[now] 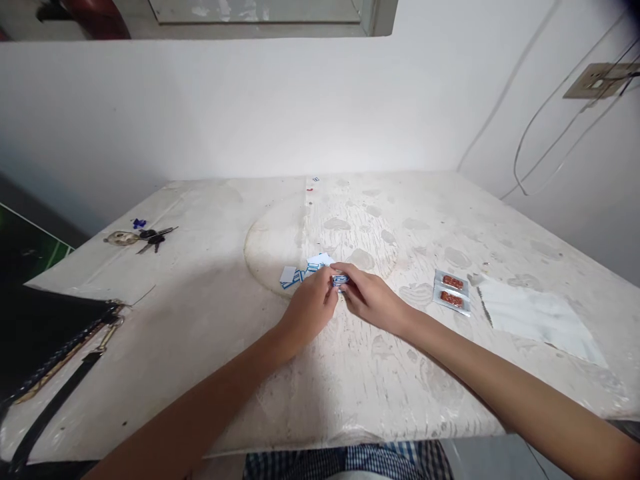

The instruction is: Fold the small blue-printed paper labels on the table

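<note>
Left hand (311,303): centre of the frame, fingers bent, a narrow grip on the left end of a small blue-and-white printed piece (341,281).
Right hand (371,298): just right of centre, thumb and fingers pinching the same piece from its right side.
Held piece: mid-frame, between the fingertips of both hands; whether it also touches the table cannot be told.
Blue-and-white slips (320,259): overlapping on the table just above and left of the hands, partly hidden by the left one.
Silver two-pocket pack (452,299): right of centre, flat, a reddish-brown oblong showing in each pocket.
White sheet (540,323): lower right, just beside the pack, its left edge jagged.
Keys (156,237): left of the frame, near a dark-blue scrap (139,223).
Black bag (50,333): lower left edge, its strap (53,407) trailing downward.
Wall socket (595,81): upper right, cables beside it.
</note>
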The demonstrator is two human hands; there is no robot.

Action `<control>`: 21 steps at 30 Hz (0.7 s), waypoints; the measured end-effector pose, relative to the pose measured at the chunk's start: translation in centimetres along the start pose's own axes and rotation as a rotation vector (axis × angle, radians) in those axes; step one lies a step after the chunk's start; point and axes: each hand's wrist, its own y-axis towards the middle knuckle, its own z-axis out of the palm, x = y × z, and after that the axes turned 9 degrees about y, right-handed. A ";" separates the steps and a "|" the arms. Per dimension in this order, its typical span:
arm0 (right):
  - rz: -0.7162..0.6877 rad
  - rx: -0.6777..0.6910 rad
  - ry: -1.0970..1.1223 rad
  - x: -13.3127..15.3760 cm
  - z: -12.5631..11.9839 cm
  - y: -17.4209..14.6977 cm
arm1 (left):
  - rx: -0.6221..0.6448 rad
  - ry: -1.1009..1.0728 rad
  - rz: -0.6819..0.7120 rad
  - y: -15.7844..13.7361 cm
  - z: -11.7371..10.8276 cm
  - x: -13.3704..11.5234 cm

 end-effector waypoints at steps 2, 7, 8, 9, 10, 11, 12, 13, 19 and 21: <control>0.009 0.016 -0.001 -0.1 -0.1 0.0 | 0.007 0.025 0.003 0.0 0.0 0.0; 0.038 0.002 -0.122 0.2 -0.7 -0.3 | -0.002 0.024 0.032 0.1 0.1 0.0; 0.042 -0.009 -0.188 0.3 -0.8 -0.5 | -0.006 0.022 0.037 0.1 0.1 0.0; 0.045 -0.016 -0.262 0.3 -0.8 -0.7 | -0.013 0.023 0.041 0.1 0.1 0.0; 0.051 -0.020 -0.337 0.2 -0.7 -0.8 | -0.022 0.026 0.046 0.1 0.1 0.0; 0.058 -0.016 -0.406 0.1 -0.6 -1.0 | -0.032 0.031 0.051 0.0 0.2 0.0; 0.066 -0.005 -0.461 0.0 -0.4 -1.2 | -0.038 0.036 0.055 0.0 0.2 0.0; 0.076 0.013 -0.500 -0.1 -0.2 -1.4 | -0.042 0.039 0.058 0.0 0.3 0.0; 0.146 0.130 -0.524 0.2 1.2 -1.9 | -0.047 0.044 0.036 0.0 0.5 -0.1; 0.171 0.147 -0.518 0.5 1.4 -2.0 | -0.045 0.022 0.036 0.1 0.6 0.0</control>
